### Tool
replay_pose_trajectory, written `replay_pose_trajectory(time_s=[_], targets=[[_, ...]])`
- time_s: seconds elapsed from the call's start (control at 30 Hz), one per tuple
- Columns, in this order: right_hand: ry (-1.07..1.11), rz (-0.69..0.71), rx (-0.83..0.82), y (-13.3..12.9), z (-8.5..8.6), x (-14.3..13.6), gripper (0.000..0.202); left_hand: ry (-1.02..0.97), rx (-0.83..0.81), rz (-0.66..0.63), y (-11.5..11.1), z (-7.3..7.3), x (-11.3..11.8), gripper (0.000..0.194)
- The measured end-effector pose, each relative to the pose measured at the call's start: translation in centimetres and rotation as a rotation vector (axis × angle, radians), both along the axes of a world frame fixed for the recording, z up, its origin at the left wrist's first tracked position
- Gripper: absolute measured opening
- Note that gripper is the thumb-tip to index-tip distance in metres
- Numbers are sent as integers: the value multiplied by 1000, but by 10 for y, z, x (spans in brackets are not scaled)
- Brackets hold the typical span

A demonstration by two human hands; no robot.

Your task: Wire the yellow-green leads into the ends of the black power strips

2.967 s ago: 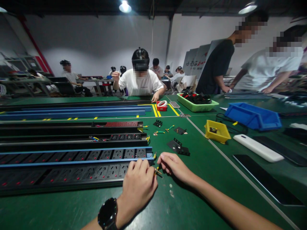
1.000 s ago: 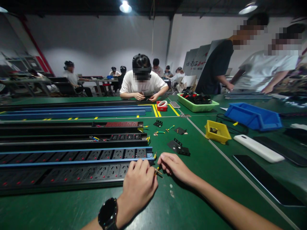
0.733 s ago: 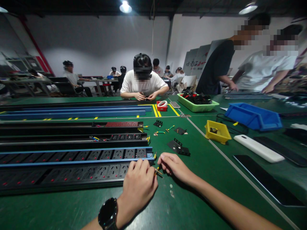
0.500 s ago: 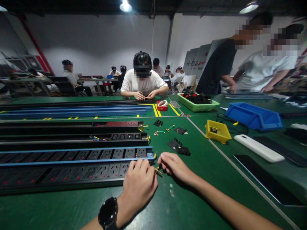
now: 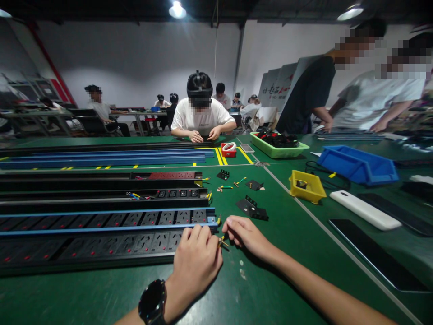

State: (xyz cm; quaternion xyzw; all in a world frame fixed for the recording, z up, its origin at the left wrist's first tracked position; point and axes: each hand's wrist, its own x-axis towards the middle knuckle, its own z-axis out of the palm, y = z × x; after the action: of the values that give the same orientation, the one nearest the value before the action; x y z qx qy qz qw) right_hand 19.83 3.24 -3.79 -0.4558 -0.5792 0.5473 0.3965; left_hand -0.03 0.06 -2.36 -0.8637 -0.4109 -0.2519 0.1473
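Note:
My left hand (image 5: 198, 253), a black watch (image 5: 152, 298) on its wrist, rests curled over the right end of the nearest black power strip (image 5: 118, 247), hiding that end. Beside its fingertips sticks out a short yellow-green wire (image 5: 223, 238) with a brass-coloured pin-like piece (image 5: 224, 244). My right hand (image 5: 246, 234) is closed in a pinch at the wire's upper end; its fingertips are partly hidden. Just behind my hands lies a blue-edged power strip (image 5: 165, 217), with a small yellow-green wire at its end.
Further back lie more strips, blue rails (image 5: 118, 159), black brackets (image 5: 252, 207) and loose wires (image 5: 226, 187). To the right are a yellow bin (image 5: 307, 192), a blue bin (image 5: 358, 169), a white bar-shaped case (image 5: 365, 210) and a dark flat panel (image 5: 375, 253). A person (image 5: 203, 113) works opposite.
My hands and the wire stay almost exactly where they were. The person opposite has shifted their hands slightly, and the people at the right have moved a little.

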Motion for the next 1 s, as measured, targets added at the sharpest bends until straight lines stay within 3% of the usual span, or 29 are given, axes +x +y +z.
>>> replay_pose_trajectory(time_s=[1.0], targets=[[-18, 8, 16, -1, 1, 0, 60, 14, -46, 8, -3, 4, -1, 9]])
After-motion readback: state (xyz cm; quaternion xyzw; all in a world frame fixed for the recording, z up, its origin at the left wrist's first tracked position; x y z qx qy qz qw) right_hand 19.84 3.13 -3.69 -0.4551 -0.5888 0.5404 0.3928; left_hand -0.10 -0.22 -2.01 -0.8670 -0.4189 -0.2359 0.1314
